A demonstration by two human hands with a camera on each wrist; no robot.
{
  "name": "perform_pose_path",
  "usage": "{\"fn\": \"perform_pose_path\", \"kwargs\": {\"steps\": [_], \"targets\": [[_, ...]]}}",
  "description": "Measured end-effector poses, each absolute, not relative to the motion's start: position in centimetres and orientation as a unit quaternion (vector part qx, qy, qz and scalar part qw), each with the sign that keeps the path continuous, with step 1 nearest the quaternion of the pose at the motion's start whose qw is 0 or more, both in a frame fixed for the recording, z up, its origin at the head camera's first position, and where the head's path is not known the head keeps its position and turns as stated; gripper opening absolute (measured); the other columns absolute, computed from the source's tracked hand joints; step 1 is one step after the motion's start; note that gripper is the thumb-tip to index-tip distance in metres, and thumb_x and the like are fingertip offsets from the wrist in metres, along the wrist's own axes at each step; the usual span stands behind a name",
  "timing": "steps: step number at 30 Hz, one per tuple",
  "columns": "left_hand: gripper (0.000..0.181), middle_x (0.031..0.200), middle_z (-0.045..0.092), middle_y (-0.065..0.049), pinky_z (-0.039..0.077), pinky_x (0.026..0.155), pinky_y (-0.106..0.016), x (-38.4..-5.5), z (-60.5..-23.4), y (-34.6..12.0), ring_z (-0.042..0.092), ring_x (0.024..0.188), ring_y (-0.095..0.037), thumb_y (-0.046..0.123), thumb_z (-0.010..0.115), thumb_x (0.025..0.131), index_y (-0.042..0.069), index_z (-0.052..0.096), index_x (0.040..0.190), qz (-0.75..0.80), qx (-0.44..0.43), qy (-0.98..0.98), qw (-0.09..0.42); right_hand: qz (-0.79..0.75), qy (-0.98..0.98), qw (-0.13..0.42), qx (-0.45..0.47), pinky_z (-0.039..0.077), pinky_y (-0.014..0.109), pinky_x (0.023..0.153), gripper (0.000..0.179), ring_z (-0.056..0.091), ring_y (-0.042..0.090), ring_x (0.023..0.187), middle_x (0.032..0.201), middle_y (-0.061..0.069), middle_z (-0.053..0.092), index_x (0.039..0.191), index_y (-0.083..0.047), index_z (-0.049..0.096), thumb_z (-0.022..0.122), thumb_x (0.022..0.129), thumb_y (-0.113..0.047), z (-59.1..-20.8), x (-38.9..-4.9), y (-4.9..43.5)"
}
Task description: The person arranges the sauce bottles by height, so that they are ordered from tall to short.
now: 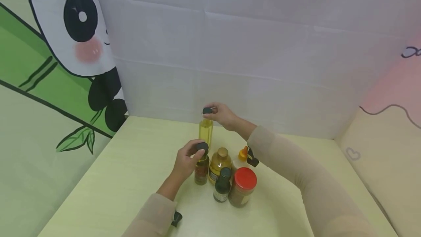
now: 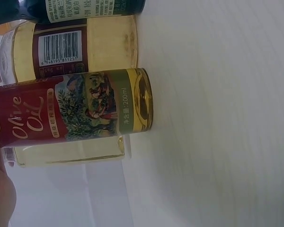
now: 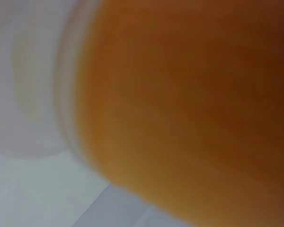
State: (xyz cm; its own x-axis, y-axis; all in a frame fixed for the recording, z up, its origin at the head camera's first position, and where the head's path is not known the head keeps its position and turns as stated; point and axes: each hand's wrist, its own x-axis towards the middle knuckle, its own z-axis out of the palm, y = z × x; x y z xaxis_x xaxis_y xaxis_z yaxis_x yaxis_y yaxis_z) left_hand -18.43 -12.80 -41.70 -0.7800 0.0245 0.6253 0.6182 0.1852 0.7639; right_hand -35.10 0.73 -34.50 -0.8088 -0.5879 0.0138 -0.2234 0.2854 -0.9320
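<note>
My left hand (image 1: pixel 187 158) grips the dark cap of an olive oil bottle (image 2: pixel 71 109), which has a red and green label. Behind it, a taller bottle of clear yellow oil (image 1: pixel 205 131) stands at the back, and my right hand (image 1: pixel 222 115) pinches its dark cap from the right. To the right of the olive oil is a round golden bottle (image 1: pixel 219 164) with a gold cap. A small dark green bottle (image 1: pixel 222 185) stands in front of that one. An orange cap (image 3: pixel 189 104) fills most of the right wrist view, blurred.
A jar with a red lid (image 1: pixel 245 178) stands right of the green bottle. Behind it is a white bottle with an orange nozzle (image 1: pixel 243 154), close under the right forearm. The pale table (image 1: pixel 125 171) meets a white backdrop (image 1: pixel 250 65) at the back.
</note>
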Motion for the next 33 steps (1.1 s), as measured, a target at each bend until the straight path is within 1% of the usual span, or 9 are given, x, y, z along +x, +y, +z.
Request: {"fn": "perform_pose_path", "kwargs": {"steps": [7, 14, 17, 21, 26, 29, 33], "targets": [[0.027, 0.098, 0.065, -0.025, 0.054, 0.08, -0.03, -18.3, -41.7, -12.8, 0.064, 0.091, -0.018, -0.01, 0.056, 0.087, -0.015, 0.056, 0.113, -0.6, -0.209, -0.734, 0.241, -0.523, 0.783, 0.179, -0.284, 0.044, 0.041, 0.099, 0.037, 0.061, 0.026, 0.107, 0.115, 0.018, 0.063, 0.128, 0.003, 0.053, 0.064, 0.095, -0.007, -35.0, -35.3, 0.7], [0.025, 0.099, 0.065, -0.025, 0.053, 0.082, -0.031, -18.2, -41.6, -12.8, 0.065, 0.093, -0.021, -0.01, 0.056, 0.087, -0.013, 0.058, 0.112, -0.6, -0.202, -0.735, 0.241, -0.523, 0.768, 0.201, -0.31, 0.041, 0.042, 0.103, 0.043, 0.058, 0.028, 0.112, 0.124, 0.029, 0.056, 0.135, 0.009, 0.045, 0.06, 0.097, -0.006, -35.4, -35.6, 0.3], [0.025, 0.098, 0.065, -0.026, 0.053, 0.081, -0.029, -18.3, -41.5, -12.9, 0.065, 0.092, -0.024, -0.011, 0.056, 0.087, -0.014, 0.057, 0.112, -0.6, -0.208, -0.733, 0.244, -0.518, 0.772, 0.203, -0.308, 0.041, 0.042, 0.103, 0.043, 0.057, 0.029, 0.113, 0.124, 0.027, 0.057, 0.136, 0.009, 0.044, 0.059, 0.098, -0.006, -35.1, -35.4, 0.2], [0.025, 0.098, 0.064, -0.028, 0.053, 0.08, -0.027, -18.4, -41.4, -12.9, 0.065, 0.091, -0.032, -0.012, 0.055, 0.087, -0.015, 0.057, 0.111, -0.599, -0.214, -0.73, 0.249, -0.512, 0.777, 0.203, -0.304, 0.04, 0.043, 0.103, 0.043, 0.056, 0.03, 0.115, 0.122, 0.022, 0.057, 0.136, 0.008, 0.043, 0.058, 0.098, -0.006, -34.7, -35.3, 0.1], [0.025, 0.098, 0.063, -0.029, 0.053, 0.08, -0.026, -18.4, -41.4, -12.8, 0.064, 0.09, -0.037, -0.012, 0.055, 0.087, -0.016, 0.056, 0.112, -0.601, -0.215, -0.728, 0.248, -0.51, 0.776, 0.213, -0.303, 0.038, 0.044, 0.105, 0.044, 0.054, 0.031, 0.117, 0.124, 0.024, 0.055, 0.137, 0.008, 0.042, 0.057, 0.099, -0.006, -34.5, -35.2, 0.1], [0.025, 0.098, 0.063, -0.029, 0.053, 0.079, -0.025, -18.4, -41.3, -12.8, 0.065, 0.089, -0.035, -0.012, 0.055, 0.087, -0.016, 0.056, 0.112, -0.602, -0.217, -0.727, 0.249, -0.51, 0.775, 0.216, -0.304, 0.038, 0.043, 0.105, 0.043, 0.053, 0.031, 0.117, 0.126, 0.025, 0.054, 0.137, 0.008, 0.042, 0.056, 0.099, -0.006, -34.5, -35.2, 0.2], [0.025, 0.097, 0.064, -0.027, 0.054, 0.078, -0.026, -18.5, -41.3, -12.8, 0.065, 0.089, -0.023, -0.013, 0.056, 0.087, -0.016, 0.056, 0.112, -0.598, -0.223, -0.726, 0.255, -0.508, 0.774, 0.213, -0.313, 0.038, 0.042, 0.105, 0.041, 0.052, 0.032, 0.12, 0.129, 0.025, 0.054, 0.136, 0.009, 0.041, 0.054, 0.1, -0.005, -34.3, -35.3, 0.4]]}}
